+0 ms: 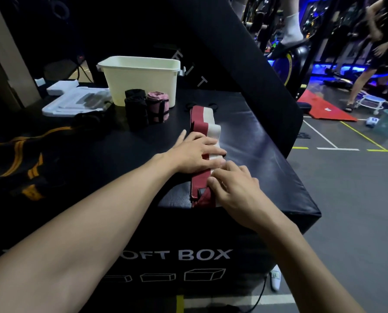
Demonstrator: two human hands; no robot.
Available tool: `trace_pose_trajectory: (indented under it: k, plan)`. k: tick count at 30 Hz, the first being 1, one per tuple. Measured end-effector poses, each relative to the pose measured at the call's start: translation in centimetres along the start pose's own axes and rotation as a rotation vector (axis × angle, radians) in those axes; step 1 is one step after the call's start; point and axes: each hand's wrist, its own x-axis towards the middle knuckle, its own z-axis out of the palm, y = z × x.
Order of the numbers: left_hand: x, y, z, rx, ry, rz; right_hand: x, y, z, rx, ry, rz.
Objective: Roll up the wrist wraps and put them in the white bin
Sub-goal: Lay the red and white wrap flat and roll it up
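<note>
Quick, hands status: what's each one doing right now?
Left hand: open, fingers flat, pressing on the wrap.
Right hand: fingers curled at the wrap's near end, pinching it.

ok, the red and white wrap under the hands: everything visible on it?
The red-and-white wrist wrap is a woven fabric band, dark red beside off-white, unrolled lengthwise on the black soft box. A black patch sits at its near end. The left hand presses flat on its middle; the right hand holds the near end.
</note>
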Motion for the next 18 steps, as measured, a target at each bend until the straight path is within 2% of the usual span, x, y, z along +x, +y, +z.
trace_pose_trajectory:
  k: [4,10,15,18]
  plan:
    - [0.1,-0.1,-0.1,0.0,-0.058,-0.014,0.5,-0.5,0.3,-0.023,0.065,0.028]
    - [0.1,-0.2,0.2,0.069,-0.086,-0.023,0.7,-1.2,1.0,-0.017,0.264,-0.123]
    - [-0.1,0.0,0.3,-0.027,-0.099,-0.056,-0.4,-0.4,2.5,-0.134,0.616,-0.24]
    - [-0.1,0.0,0.3,-0.059,-0.083,-0.064,-0.9,0.0,3.2,-0.189,0.751,-0.314]
